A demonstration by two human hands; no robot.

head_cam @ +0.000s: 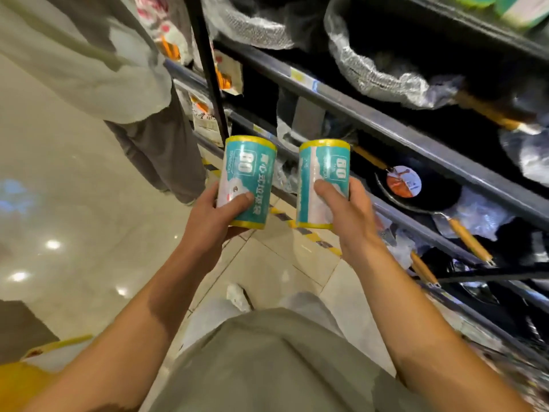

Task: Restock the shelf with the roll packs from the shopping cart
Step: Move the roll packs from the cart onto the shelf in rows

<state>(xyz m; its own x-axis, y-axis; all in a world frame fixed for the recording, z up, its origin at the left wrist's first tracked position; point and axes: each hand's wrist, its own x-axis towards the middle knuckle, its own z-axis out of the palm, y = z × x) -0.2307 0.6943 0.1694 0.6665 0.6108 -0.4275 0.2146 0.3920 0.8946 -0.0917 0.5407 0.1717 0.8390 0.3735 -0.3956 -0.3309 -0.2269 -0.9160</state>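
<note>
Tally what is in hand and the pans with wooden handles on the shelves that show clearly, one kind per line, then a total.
Teal roll packs with yellow ends: 2, one in the left hand at, one in the right hand at
Wooden pan handles clearly visible on the shelves: 4, e.g.; more may be hidden under wrapping
Total: 6

Two teal, yellow-rimmed roll packs, left roll pack (246, 181) and right roll pack (322, 182), upright, just apart.

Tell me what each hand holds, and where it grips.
Left hand grips one roll pack around its lower half; right hand grips another roll pack likewise.
</note>
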